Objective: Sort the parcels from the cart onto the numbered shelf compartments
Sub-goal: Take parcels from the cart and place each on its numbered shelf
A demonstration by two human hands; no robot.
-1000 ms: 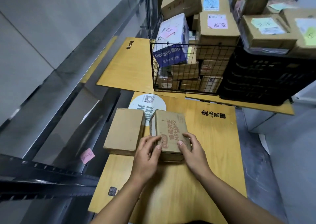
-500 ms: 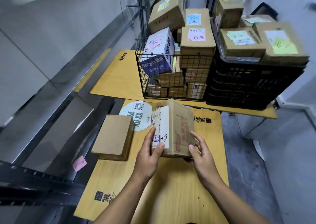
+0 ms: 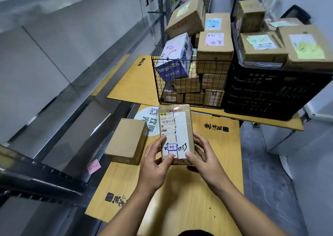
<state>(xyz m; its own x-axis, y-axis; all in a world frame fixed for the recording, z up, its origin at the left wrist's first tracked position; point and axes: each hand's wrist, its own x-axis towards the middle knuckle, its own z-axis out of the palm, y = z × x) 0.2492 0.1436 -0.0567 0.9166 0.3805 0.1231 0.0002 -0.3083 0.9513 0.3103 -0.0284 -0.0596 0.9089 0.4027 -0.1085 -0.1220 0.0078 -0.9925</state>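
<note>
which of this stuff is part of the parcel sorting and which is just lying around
Job: labelled parcel, held in left hand and right hand; plain box; wire basket and black crate of parcels; shelf.
Lying about: pink note; round sticker.

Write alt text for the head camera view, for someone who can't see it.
The left hand and right hand hold a small cardboard parcel over a wooden table, shipping label facing the camera. A plain brown box lies to its left; behind, a wire basket and black crate hold more parcels.
</note>
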